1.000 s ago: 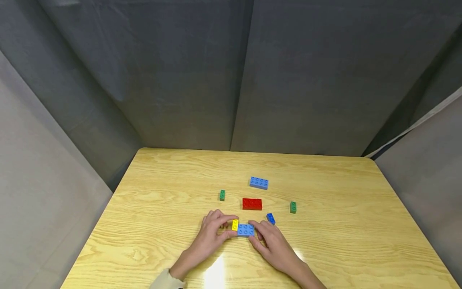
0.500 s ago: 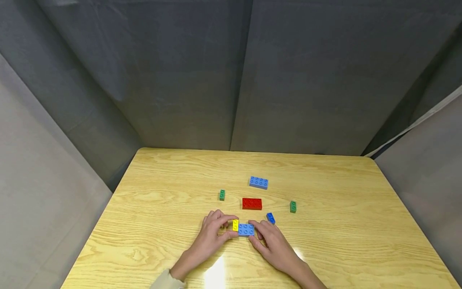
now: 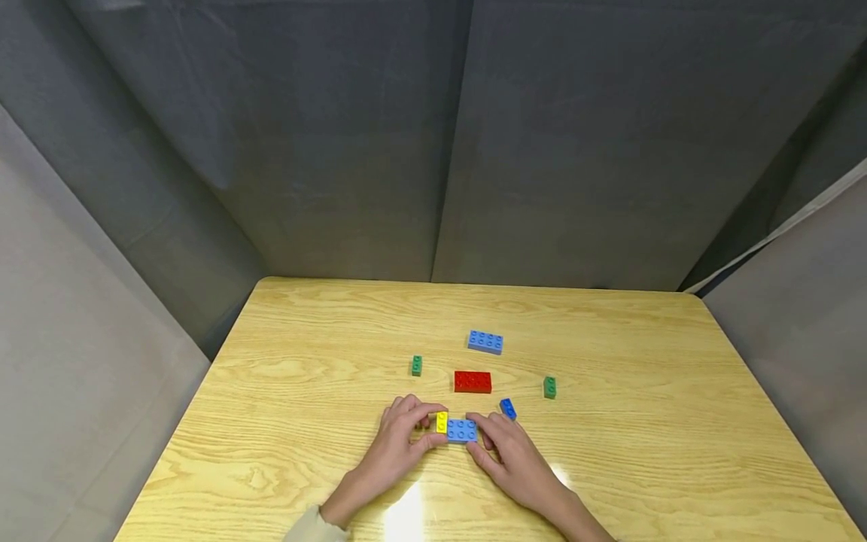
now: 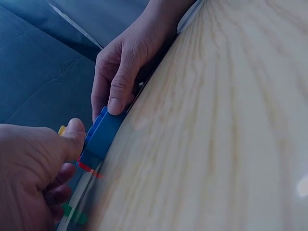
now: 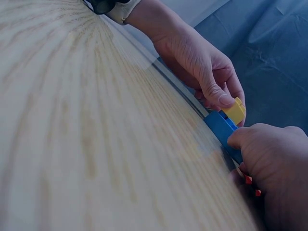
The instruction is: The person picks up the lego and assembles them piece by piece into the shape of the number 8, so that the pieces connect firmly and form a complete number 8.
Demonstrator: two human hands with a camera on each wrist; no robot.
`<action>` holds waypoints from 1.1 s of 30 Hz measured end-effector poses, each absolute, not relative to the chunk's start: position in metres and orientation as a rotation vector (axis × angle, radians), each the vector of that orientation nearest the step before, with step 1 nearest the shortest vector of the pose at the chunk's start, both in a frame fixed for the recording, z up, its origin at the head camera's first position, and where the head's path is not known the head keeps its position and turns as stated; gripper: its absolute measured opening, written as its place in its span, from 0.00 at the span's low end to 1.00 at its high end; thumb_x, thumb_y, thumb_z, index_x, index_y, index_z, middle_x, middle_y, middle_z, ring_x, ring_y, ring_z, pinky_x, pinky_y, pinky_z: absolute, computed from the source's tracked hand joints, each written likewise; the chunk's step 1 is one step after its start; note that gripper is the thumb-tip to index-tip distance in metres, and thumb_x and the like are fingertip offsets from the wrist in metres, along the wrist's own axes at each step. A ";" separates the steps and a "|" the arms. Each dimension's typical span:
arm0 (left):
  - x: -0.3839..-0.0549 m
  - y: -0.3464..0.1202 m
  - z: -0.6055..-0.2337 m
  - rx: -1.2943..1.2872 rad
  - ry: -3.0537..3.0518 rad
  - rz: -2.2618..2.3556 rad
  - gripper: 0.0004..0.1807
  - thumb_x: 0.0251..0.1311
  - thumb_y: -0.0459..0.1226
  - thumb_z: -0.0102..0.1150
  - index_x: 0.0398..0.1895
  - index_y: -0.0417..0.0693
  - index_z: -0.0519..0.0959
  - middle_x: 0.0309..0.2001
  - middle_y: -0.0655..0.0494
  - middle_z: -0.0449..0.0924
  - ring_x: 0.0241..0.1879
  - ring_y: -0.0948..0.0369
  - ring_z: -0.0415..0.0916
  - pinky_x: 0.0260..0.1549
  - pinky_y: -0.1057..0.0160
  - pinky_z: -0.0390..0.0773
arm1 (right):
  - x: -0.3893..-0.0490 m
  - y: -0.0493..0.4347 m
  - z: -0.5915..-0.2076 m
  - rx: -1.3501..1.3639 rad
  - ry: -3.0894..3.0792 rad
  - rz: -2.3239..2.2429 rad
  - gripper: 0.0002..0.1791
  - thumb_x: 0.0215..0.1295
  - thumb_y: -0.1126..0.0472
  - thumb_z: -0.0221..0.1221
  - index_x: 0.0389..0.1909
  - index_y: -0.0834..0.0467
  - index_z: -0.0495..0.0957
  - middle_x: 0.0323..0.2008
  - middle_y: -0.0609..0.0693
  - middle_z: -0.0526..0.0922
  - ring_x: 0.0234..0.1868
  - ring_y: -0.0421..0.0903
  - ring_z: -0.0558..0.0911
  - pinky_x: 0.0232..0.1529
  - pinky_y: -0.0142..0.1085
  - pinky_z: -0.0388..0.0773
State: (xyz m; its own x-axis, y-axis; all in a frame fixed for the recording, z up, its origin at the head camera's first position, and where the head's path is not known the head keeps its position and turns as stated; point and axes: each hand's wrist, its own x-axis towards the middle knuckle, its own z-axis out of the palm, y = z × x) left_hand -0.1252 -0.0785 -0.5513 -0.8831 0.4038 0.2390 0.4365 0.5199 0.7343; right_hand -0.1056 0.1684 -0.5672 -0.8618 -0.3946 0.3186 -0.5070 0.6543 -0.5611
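In the lower centre of the head frame, your left hand [image 3: 398, 436] pinches the small yellow brick [image 3: 442, 421] between thumb and finger, over the left end of the light blue brick [image 3: 462, 431]. Your right hand [image 3: 509, 458] grips that light blue brick by its right end; whether the two bricks are fully joined, you cannot tell. Just above your right fingers lies a dark blue brick [image 3: 508, 409]. Nearer the frame's middle, a red brick [image 3: 473, 382] rests on the wooden table [image 3: 305, 331], between a left green brick [image 3: 416, 366] and a right green brick [image 3: 549, 388]
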 end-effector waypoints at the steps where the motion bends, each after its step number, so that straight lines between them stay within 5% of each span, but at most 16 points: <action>1: -0.125 -0.078 -0.551 -0.743 -2.701 -1.318 0.25 0.60 0.46 0.73 0.61 0.53 0.83 0.38 0.59 0.73 0.40 0.60 0.66 0.48 0.58 0.62 | -0.106 0.168 -0.567 0.742 -2.703 0.994 0.21 0.73 0.53 0.66 0.62 0.57 0.81 0.30 0.36 0.68 0.31 0.32 0.64 0.35 0.29 0.63; 33: -0.127 -0.073 -0.560 -0.724 -2.689 -1.305 0.21 0.61 0.45 0.74 0.56 0.51 0.84 0.34 0.61 0.72 0.37 0.62 0.66 0.47 0.61 0.64 | -0.106 0.169 -0.571 0.727 -2.698 0.997 0.21 0.74 0.53 0.65 0.63 0.56 0.81 0.31 0.35 0.67 0.31 0.31 0.64 0.34 0.27 0.62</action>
